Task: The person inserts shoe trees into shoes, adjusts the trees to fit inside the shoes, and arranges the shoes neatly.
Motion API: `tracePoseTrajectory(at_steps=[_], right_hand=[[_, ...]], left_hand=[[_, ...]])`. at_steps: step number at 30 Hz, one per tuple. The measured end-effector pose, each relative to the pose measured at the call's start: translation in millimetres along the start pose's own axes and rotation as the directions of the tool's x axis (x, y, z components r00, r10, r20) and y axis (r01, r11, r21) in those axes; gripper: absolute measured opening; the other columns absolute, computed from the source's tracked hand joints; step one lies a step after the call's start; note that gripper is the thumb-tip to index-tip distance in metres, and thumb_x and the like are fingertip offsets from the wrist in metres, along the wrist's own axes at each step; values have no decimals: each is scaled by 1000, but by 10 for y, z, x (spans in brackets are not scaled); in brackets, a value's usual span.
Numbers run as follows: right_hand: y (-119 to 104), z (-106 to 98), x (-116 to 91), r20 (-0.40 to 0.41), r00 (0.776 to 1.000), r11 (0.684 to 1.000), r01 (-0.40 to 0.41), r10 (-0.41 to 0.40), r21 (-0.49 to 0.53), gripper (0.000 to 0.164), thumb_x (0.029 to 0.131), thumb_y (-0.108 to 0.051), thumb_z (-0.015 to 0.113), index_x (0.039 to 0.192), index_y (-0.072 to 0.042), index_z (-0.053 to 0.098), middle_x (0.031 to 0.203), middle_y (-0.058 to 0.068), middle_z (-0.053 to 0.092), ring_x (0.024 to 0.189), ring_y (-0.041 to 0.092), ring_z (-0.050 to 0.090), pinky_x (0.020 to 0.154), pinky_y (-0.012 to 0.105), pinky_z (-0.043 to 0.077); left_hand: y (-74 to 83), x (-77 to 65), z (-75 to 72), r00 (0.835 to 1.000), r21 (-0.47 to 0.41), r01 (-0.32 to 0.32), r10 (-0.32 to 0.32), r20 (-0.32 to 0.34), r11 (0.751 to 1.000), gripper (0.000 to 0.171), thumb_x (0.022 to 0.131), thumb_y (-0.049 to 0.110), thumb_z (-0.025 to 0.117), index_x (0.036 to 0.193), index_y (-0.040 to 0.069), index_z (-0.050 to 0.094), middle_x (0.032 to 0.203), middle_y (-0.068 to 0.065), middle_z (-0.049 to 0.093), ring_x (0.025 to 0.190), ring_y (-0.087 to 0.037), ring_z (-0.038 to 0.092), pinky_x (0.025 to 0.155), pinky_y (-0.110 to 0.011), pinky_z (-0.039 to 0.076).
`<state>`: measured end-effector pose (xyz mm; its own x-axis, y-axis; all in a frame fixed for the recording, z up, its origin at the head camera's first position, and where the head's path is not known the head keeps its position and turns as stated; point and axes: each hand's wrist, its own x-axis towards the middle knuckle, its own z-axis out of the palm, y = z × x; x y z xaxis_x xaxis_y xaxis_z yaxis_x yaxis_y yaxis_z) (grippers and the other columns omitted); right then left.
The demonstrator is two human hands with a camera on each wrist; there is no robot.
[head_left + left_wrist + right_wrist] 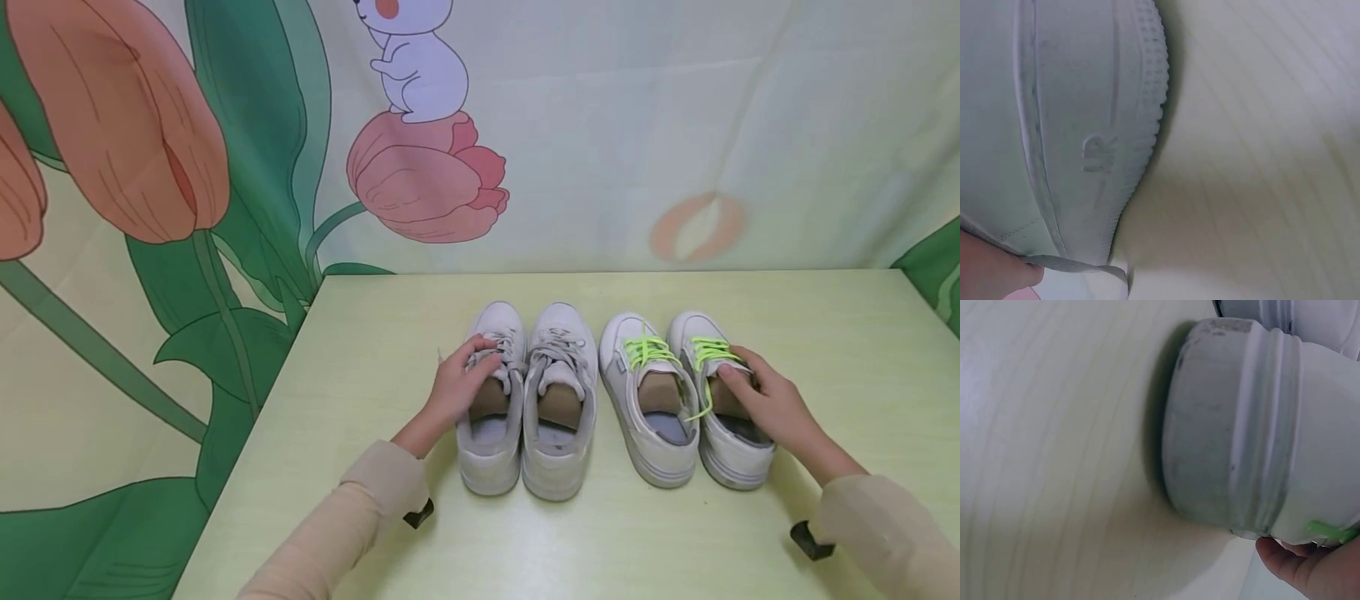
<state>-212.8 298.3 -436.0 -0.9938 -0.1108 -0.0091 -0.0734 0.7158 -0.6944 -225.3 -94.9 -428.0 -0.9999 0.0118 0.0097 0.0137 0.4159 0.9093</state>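
Note:
Two pairs of white sneakers stand side by side, toes away from me. My left hand [456, 379] holds the leftmost sneaker [487, 467] at its outer side, fingers over the grey laces and thumb near the tongue. Beside it is its mate [558, 471]. To the right stands a smaller sneaker [660, 458] with neon green laces. Its mate [735, 467] is at the far right, where my right hand [772, 404] grips the outer collar, thumb at the opening. In the right wrist view, curled fingertips [1279, 559] show at that sneaker's side.
The sneakers stand on a pale wood-grain table [360, 358]. Behind it hangs a backdrop [585, 150] printed with tulips and a white animal. Black wrist straps [812, 542] show under the beige sleeves [885, 525]. Brown insole patches show inside the shoes.

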Motion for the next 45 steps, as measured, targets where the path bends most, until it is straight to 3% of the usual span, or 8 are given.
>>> tracePoseTrajectory(at_steps=[11, 33, 41, 45], right_hand=[[-31, 59, -17, -44, 999, 1000, -20, 20, -4, 56, 93, -41, 35, 133, -3, 31, 129, 33, 37, 115, 52, 34, 88, 62, 28], [-128, 128, -54, -79, 993, 996, -88, 90, 26, 61, 93, -44, 32, 136, -1, 26, 131, 33, 32, 117, 53, 31, 91, 61, 26], [-165, 182, -92, -123, 987, 993, -100, 106, 56, 63, 92, -46, 32, 136, -1, 27, 133, 30, 32, 119, 51, 30, 92, 61, 25], [-200, 191, -116, -140, 984, 992, -106, 114, 65, 62, 92, -45, 32, 136, -1, 28, 134, 30, 33, 119, 51, 30, 93, 60, 25]], left_hand=[[31, 20, 42, 1000, 16, -8, 8, -18, 1000, 26, 83, 30, 55, 102, 13, 60, 131, -8, 47, 127, -20, 37, 104, -39, 27], [37, 123, 80, 996, 100, -31, 39, -75, 994, 26, 86, 30, 49, 94, 9, 62, 135, -12, 42, 130, -28, 29, 106, -40, 22], [70, 175, 95, 994, 95, -12, 22, -111, 995, 24, 86, 30, 49, 93, 10, 62, 134, -12, 44, 128, -25, 34, 105, -39, 25], [73, 191, 96, 994, 106, 0, 12, -110, 994, 24, 85, 31, 49, 93, 12, 62, 126, -9, 52, 120, -22, 44, 100, -38, 33]])
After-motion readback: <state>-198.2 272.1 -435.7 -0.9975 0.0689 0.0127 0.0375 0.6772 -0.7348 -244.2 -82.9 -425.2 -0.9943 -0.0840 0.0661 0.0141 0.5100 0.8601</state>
